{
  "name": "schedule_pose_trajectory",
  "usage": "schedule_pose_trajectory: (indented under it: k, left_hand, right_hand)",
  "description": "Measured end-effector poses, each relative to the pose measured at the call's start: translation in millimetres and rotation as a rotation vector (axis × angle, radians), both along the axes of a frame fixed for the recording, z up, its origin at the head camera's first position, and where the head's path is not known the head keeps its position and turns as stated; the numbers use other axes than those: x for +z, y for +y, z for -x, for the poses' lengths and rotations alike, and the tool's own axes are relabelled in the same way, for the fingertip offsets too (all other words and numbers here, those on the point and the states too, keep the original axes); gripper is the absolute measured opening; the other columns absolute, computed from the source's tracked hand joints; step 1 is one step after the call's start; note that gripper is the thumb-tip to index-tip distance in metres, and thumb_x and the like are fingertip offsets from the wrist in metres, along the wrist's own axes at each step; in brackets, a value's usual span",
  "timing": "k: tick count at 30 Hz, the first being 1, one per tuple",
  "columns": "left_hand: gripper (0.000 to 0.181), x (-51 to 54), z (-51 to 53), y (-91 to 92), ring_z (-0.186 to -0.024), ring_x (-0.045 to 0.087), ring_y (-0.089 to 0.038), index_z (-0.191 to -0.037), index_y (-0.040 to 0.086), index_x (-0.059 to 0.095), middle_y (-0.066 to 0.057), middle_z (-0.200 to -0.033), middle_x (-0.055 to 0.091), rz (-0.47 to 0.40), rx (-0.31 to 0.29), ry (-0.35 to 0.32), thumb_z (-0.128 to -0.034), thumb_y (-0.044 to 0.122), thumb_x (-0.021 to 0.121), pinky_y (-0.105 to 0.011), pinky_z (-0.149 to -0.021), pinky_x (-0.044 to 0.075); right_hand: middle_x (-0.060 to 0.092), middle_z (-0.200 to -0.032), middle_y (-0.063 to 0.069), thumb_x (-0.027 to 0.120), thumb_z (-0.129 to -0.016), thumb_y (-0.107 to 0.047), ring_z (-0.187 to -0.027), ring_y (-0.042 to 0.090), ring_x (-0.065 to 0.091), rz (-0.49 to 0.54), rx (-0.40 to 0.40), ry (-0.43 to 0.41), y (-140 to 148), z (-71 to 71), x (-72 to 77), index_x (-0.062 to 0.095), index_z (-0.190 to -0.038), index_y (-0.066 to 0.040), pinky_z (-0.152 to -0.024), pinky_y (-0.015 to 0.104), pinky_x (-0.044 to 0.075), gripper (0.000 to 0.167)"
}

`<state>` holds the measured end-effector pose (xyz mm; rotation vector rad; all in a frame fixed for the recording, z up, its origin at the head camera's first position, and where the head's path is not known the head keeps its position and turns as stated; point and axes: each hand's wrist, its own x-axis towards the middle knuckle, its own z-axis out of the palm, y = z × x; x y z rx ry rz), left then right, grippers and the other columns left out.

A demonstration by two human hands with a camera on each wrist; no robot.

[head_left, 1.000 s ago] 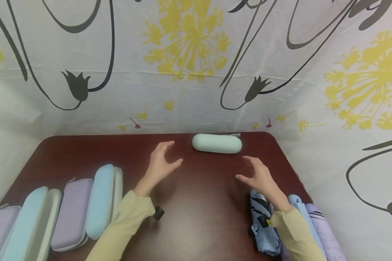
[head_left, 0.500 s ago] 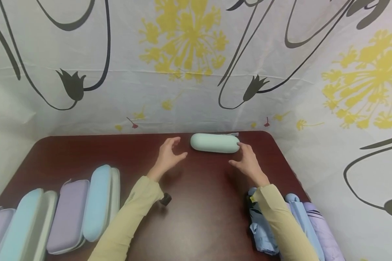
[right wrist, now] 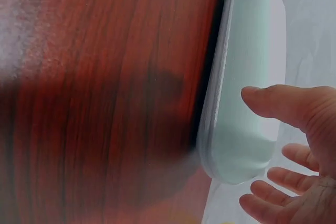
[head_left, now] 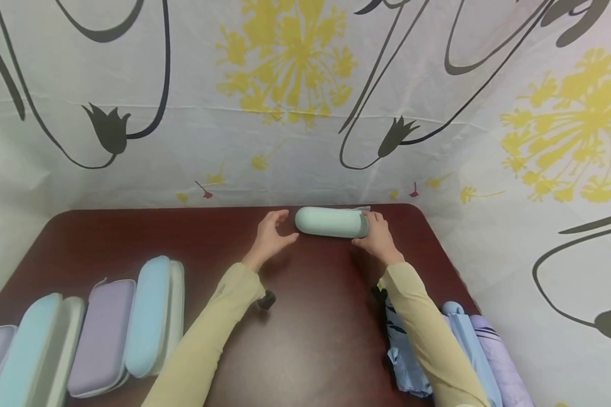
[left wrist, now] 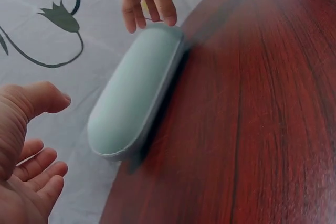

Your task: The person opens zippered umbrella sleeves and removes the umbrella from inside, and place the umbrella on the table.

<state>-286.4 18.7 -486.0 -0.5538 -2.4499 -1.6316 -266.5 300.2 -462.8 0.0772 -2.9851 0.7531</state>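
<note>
A mint-green hard zip case (head_left: 331, 222) lies lengthwise near the table's back edge. My left hand (head_left: 271, 242) is just off its left end, thumb and fingers spread and holding nothing. At the other end is my right hand (head_left: 379, 240), its fingers by the case's tip. In the right wrist view the thumb (right wrist: 273, 100) shows in front of the case (right wrist: 247, 45), with the other fingers spread past its end. The left wrist view has a gap between my left hand (left wrist: 26, 150) and the case (left wrist: 134, 90); whether the right fingertips touch it I cannot tell.
Several blue and lilac zip cases (head_left: 102, 339) stand in a row at the table's left. Folded umbrellas, one blue patterned (head_left: 407, 362), one light blue (head_left: 473, 350) and one lilac (head_left: 501, 362), lie at the right, partly under my right sleeve. A patterned sheet (head_left: 275, 158) hangs behind the table (head_left: 295, 339).
Both hands have moved forward and inward toward the mint-green case, the right one reaching its right end. The case itself has not visibly moved on the table.
</note>
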Motion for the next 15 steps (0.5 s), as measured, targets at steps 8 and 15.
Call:
schedule_pose_trajectory:
  k: [8,15]
  left_hand:
    - [0.061,-9.1,8.4,7.3,-0.111,0.051,-0.034,-0.125,-0.008,0.05,-0.021,-0.119,0.053,0.019,-0.013,-0.037,-0.0725,0.005,0.077,-0.04,-0.095,0.043]
    - [0.06,-12.2,6.6,5.8,-0.112,0.05,-0.035,-0.127,-0.009,0.049,-0.022,-0.12,0.052,0.029,-0.03,-0.083,-0.074,0.004,0.075,-0.042,-0.096,0.042]
  right_hand:
    - [0.028,-0.14,0.03,0.076,-0.075,-0.011,-0.122,0.047,0.031,-0.03,0.016,-0.029,-2,7.0,2.3,0.032,-0.139,0.005,-0.096,0.057,0.036,0.079]
    - [0.028,-0.141,0.029,0.079,-0.072,-0.011,-0.124,0.048,0.029,-0.091,0.018,-0.024,0,16.5,-2.5,0.034,-0.137,0.004,-0.094,0.058,0.037,0.081]
